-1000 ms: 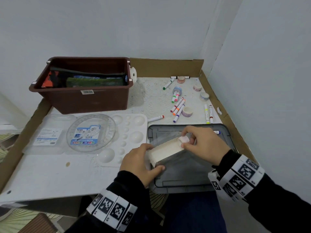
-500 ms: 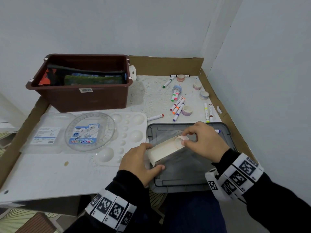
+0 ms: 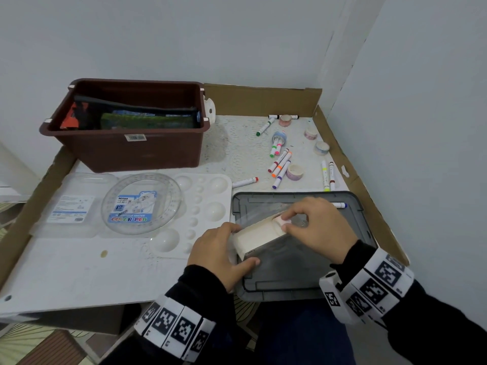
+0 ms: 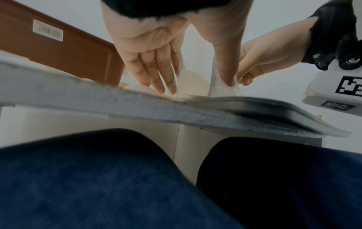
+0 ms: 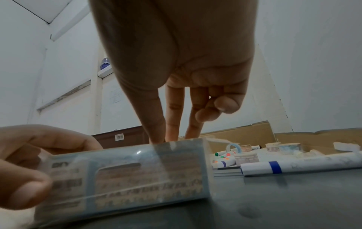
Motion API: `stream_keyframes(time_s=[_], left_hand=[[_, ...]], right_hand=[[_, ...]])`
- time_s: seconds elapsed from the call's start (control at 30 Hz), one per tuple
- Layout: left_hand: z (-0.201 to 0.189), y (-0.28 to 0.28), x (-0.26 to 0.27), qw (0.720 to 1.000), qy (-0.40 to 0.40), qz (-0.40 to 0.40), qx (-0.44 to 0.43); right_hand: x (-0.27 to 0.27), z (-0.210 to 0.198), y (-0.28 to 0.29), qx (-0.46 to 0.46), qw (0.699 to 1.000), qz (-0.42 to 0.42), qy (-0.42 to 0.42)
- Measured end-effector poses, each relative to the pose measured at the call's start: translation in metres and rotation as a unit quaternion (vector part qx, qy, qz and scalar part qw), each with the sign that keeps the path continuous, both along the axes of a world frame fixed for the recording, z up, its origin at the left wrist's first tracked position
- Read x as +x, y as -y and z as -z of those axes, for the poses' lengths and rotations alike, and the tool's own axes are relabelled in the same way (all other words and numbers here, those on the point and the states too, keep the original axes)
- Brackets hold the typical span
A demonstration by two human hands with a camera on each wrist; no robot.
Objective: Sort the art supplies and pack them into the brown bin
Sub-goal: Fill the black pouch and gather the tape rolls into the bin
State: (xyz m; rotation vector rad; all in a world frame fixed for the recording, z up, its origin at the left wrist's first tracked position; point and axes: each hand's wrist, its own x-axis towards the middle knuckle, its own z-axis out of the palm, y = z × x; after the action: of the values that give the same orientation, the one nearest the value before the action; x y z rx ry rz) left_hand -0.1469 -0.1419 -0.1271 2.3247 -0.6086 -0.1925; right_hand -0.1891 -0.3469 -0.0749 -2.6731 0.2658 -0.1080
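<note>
- White-walled corner; work surface is a white board [image 3: 66, 272] laid in a flattened cardboard tray [image 3: 263, 100] with low brown flaps at back and right.
- Clear plastic box [image 3: 259, 234] with a cream insert lies tilted on the grey lid [image 3: 290, 272] at the near edge, between both hands.
- Left hand [image 3: 216, 255] grips the box's near-left end, thumb along the front, fingers curled round the far side.
- Right hand [image 3: 316, 227] pinches a pink tape roll [image 3: 280, 222] at the box's open far end, thumb and forefinger closed on it; the other fingers curl under in the wrist view.
- Roll mostly hidden by fingers; can't tell how far inside the box it sits.
- Brown bin [image 3: 131, 151] back left, well apart from the hands; holds dark pouches, contents hard to make out.
- White paint palette [image 3: 210, 196] just left of the grey lid, with a round clear pen case [image 3: 142, 204] resting on it.
- Loose markers [image 3: 279, 164] and more tape rolls [image 3: 294, 172] scattered back right, near the cardboard flap.
- One blue-banded marker [image 3: 340, 205] lies on the lid's far edge, just beyond the right hand.
- Lid overhangs the board's near edge above the person's lap.
- Bare board in front of the palette at near left.
</note>
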Motion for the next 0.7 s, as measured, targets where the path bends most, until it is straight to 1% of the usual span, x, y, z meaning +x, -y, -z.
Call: stream_keyframes(time_s=[0.2,0.37,0.47,0.53,0.63,0.7], left_hand=[[0.001,-0.001,0.001,1.0,0.004,0.001,-0.003],[0.002,-0.001,0.0,1.0,0.003,0.0,-0.004],[0.003,0.0,0.0,1.0,0.004,-0.002,-0.005],[0.003,0.0,0.0,1.0,0.003,-0.004,-0.008],[0.004,0.0,0.001,1.0,0.003,-0.003,-0.007],[0.004,0.0,0.001,1.0,0.003,-0.003,-0.005]], right_hand=[[0.001,-0.003,-0.006,-0.015,1.0,0.008,-0.006],[0.003,-0.004,-0.008,-0.076,0.997,0.009,0.006],[0.004,-0.002,-0.007,-0.093,0.995,0.015,0.034],[0.005,-0.003,-0.002,-0.061,0.998,0.021,0.024],[0.008,-0.002,0.009,0.011,1.0,0.017,-0.024],[0.008,-0.001,0.013,0.044,0.998,0.02,-0.026]])
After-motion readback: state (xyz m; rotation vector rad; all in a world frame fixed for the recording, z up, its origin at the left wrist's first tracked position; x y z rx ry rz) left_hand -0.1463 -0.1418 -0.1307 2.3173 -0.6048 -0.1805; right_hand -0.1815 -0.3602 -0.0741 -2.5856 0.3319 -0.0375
